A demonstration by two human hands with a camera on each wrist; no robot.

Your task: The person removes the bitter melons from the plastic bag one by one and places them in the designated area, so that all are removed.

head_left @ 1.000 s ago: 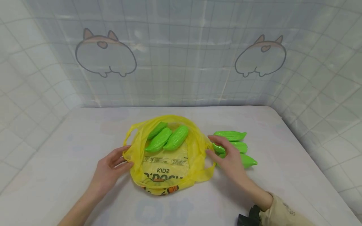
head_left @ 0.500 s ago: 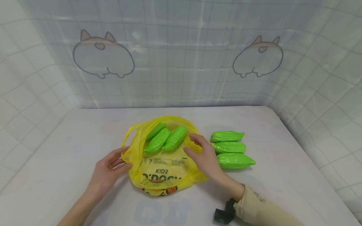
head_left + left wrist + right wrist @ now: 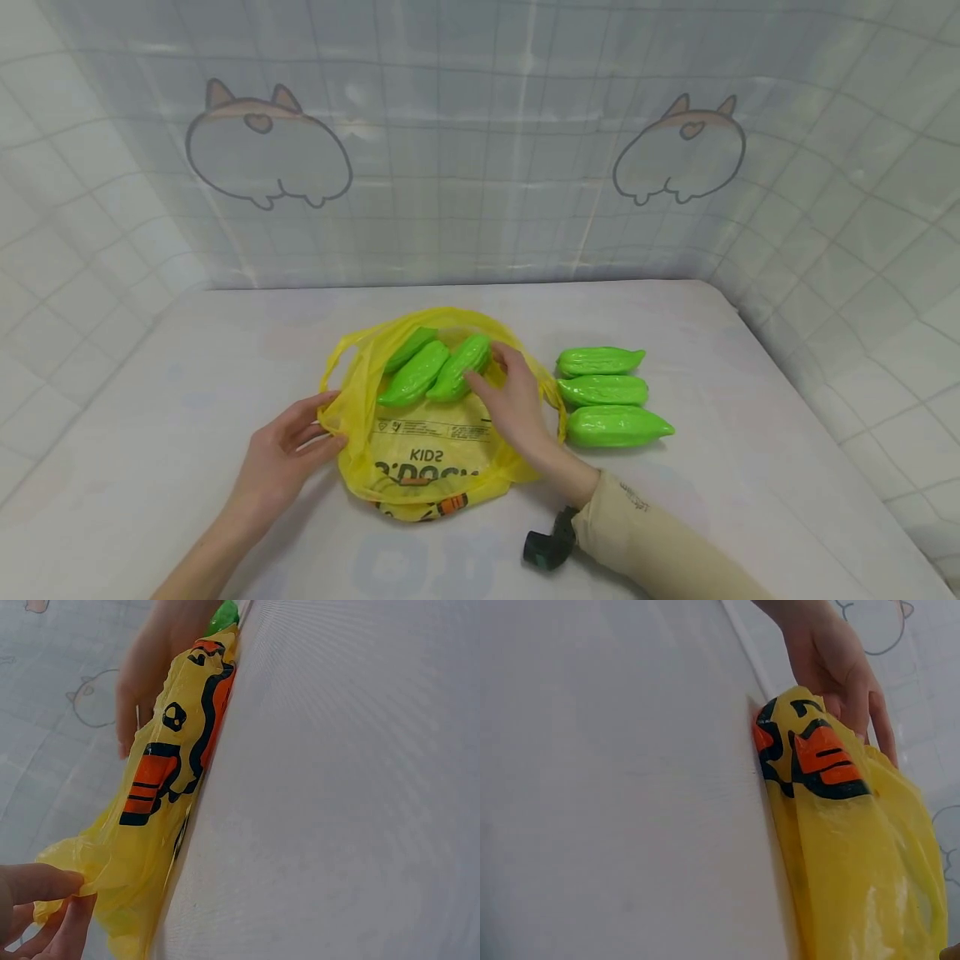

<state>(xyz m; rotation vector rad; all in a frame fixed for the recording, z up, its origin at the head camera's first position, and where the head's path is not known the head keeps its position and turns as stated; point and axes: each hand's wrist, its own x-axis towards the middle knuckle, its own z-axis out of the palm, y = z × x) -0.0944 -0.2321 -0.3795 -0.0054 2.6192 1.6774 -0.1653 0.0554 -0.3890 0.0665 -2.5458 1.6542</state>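
A yellow plastic bag [image 3: 438, 429] lies with its mouth spread, and 3 glossy green bitter melons show inside. My left hand [image 3: 281, 454] pinches the bag's left edge between thumb and fingers, also seen close up in the left wrist view, where thin yellow film [image 3: 90, 862] bunches at the fingertips. Reaching in over the bag's right side, my right hand [image 3: 517, 404] has thumb and fingers around the right end of the rightmost bitter melon [image 3: 455, 373]. The middle bitter melon [image 3: 415, 375] lies beside it; the left one [image 3: 408, 350] is partly hidden behind the film.
To the right of the bag, 3 more bitter melons [image 3: 618, 427] lie in a stacked row on the white table [image 3: 750, 483]. A black wrist camera [image 3: 547, 546] hangs by the right sleeve [image 3: 652, 533]. White tile-patterned curtains [image 3: 480, 167] rise behind and at the sides.
My right hand has let go of the bag's right edge and moved left into its mouth, up to the rightmost bitter melon. My left hand keeps its hold on the bag.
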